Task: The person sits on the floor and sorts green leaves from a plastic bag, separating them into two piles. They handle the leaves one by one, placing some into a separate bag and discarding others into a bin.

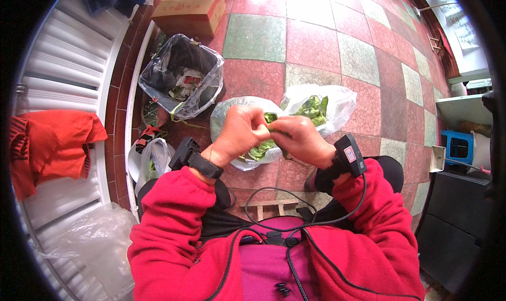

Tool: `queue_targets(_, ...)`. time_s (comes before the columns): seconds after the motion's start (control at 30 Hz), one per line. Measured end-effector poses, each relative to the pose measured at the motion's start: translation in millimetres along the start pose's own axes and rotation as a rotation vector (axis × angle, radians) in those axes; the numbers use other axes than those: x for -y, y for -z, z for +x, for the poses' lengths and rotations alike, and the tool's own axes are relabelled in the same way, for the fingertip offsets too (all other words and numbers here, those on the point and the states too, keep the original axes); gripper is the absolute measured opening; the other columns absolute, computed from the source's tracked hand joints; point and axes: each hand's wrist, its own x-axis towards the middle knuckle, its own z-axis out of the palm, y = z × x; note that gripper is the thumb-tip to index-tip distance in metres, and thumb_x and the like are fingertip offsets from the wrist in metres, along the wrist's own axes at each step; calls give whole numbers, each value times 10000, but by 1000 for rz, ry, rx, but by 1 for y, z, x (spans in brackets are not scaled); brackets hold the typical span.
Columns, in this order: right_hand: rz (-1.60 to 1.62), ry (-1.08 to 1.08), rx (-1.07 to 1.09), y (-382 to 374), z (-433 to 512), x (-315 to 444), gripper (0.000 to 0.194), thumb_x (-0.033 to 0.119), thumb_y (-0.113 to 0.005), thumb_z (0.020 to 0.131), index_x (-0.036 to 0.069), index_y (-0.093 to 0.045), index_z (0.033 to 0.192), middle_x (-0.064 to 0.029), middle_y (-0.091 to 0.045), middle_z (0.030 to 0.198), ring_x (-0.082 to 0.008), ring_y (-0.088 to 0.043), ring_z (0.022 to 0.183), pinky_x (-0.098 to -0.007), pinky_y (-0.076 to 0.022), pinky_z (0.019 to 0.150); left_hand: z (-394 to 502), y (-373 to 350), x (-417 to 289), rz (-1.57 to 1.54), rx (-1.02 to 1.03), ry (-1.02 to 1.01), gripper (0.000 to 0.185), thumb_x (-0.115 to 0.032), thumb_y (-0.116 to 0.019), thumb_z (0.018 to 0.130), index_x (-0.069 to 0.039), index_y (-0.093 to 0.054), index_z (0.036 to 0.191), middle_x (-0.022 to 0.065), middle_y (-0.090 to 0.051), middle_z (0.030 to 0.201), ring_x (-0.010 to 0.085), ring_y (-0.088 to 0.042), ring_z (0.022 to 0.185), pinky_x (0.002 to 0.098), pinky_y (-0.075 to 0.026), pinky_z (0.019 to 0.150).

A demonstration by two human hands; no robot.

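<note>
My left hand (242, 131) and my right hand (299, 137) meet in front of me, fingertips nearly touching. Between them they pinch a leafy green (270, 117), mostly hidden by the fingers. Below the hands, on the tiled floor, rests a clear plastic bag (242, 102) with loose green leaves (259, 150) in its mouth. Just beyond my right hand, a second plastic bag (340, 99) lies spread open around more leafy greens (313, 109). Both wrists carry strapped black devices, and a cable runs from the right one.
To the left stands a bin (213, 62) lined with clear plastic, with scraps inside. Behind it is a cardboard box (189, 8). A small plastic bag (155, 158) sits near my left knee. Red cloth (59, 147) hangs on the white slatted door. A black cabinet (450, 214) stands right.
</note>
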Motion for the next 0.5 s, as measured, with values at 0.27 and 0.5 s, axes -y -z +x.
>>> queue_targets(0.27, 655, -383, -567, 63, 21, -3, 131, 156, -579, 985, 40, -631, 1018, -22, -639, 766, -85, -580, 569, -214, -464, 495, 9, 21, 2, -482, -35, 232, 84, -16, -510, 831, -45, -581, 798, 38, -623, 695, 56, -515, 503, 193, -404, 467)
queue_targets(0.5, 547, -415, -241, 30, 10, -2, 161, 88, -580, 970, 2, -572, 1107, -54, -656, 816, -124, -667, 694, -243, -552, 592, 1, 1, -3, -498, 331, 320, 240, -142, -427, 883, -46, -645, 916, -49, -521, 697, 30, -396, 562, 189, -307, 507)
